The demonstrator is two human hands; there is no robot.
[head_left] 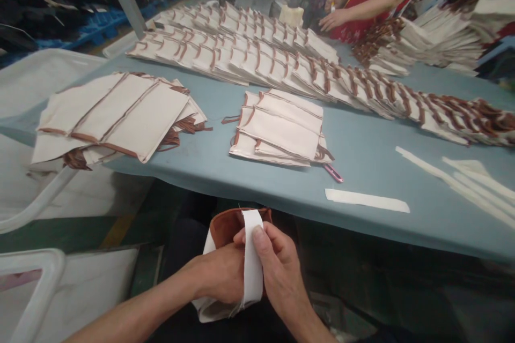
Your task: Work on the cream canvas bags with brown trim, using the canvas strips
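Cloth strip (252,257), white and frayed, is pinched against a brown-trimmed cream pouch (222,229) by the closed fingers of the left hand (219,274) and right hand (281,270), just below the smooth blue-grey counter (362,155) where flat pouches (281,128) are laid in overlapping rows.

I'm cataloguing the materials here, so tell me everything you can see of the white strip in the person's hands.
The flat white fabric strip stands nearly upright, a loose thread at its top end, its lower end curling under the left hand. The right hand pinches it, thumb on its face. Behind it is a cream cloth piece with brown trim, gripped by the left hand.
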